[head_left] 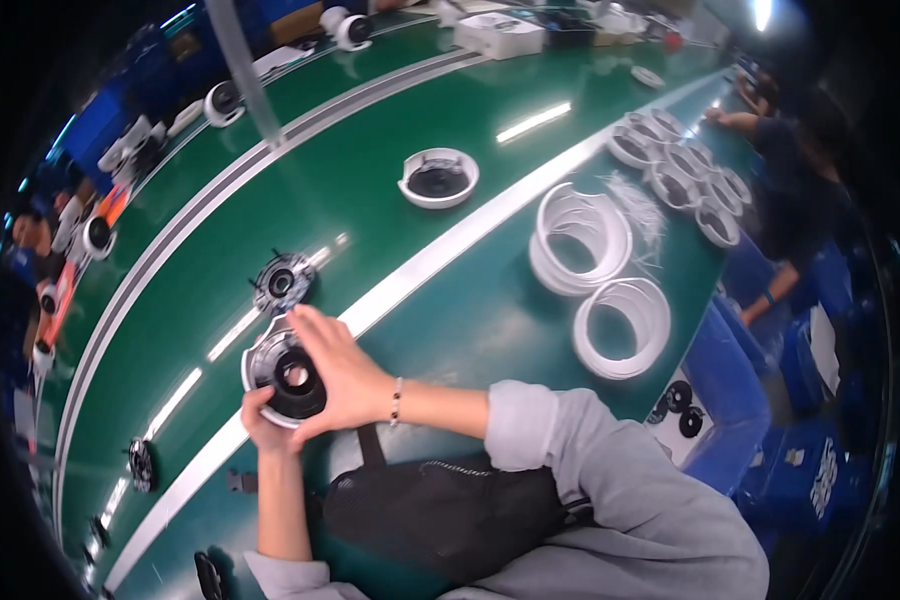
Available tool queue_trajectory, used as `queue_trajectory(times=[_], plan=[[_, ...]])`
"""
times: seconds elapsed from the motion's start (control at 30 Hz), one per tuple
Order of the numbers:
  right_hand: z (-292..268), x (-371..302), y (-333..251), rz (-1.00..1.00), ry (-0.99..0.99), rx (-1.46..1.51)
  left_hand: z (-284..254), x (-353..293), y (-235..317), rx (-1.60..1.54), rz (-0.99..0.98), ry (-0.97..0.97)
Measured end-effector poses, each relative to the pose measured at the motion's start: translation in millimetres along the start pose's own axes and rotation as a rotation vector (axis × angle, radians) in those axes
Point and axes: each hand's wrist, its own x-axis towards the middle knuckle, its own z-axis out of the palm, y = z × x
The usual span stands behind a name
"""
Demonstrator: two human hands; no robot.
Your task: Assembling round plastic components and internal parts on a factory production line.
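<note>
The left hand (273, 432), partly curled, grips the near-left edge of a round housing with a white plastic rim and a black, ring-shaped centre (298, 402). The right hand (350, 380) is spread in a wide curve around the housing's right side, its fingers at the far edge and its thumb at the near one. The housing is at the left of the scene, above the glossy green work surface (355, 220), to the left of a long straight white strip (408, 274).

Just beyond it lies a round black-and-silver part with projecting prongs (283, 283). Farther off and to the right sits a white round shell with a dark interior (438, 180). On the right, two stacks of white plastic rings (620, 332) stand close together, with a heap of thin white strands (638, 215) beside the farther stack. A black fabric bag (430, 512) lies near the person, left of the right sleeve.
</note>
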Motion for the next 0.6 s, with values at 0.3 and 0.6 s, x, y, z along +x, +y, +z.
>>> queue_trajectory(times=[0.3, 0.6], plan=[[-127, -59, -46, -0.267, -0.084, -0.017, -63, 42, 50, -0.016, 0.021, 0.307], [-259, -180, -19, 0.498, 0.618, -0.868, -193, 89, 89, 1.090, 0.553, 0.606]])
